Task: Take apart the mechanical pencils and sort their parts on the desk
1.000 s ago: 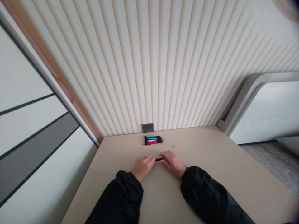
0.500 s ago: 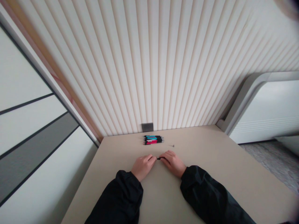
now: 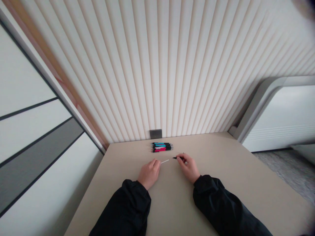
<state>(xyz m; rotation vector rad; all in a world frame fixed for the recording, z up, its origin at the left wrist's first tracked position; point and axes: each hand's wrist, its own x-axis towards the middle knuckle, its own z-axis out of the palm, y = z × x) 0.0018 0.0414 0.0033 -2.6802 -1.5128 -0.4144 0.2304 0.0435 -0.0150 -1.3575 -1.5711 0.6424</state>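
Note:
My left hand is closed, its thumb and fingers pinching a thin white pen refill that points right. Across a small gap, my right hand grips a black pen barrel, whose end sticks out to the left of the fingertips. Most of the barrel is hidden in the fingers. Just beyond both hands lies a row of several pens with turquoise, red and black parts.
The beige table meets a ribbed white wall panel at its far edge. A dark socket plate sits low on that panel. A white cabinet stands left, and a pale bed frame right.
My hands have moved apart, the right one going right and forward with the black barrel. The white refill now shows in my left hand. My right hand now covers where a small metal piece lay.

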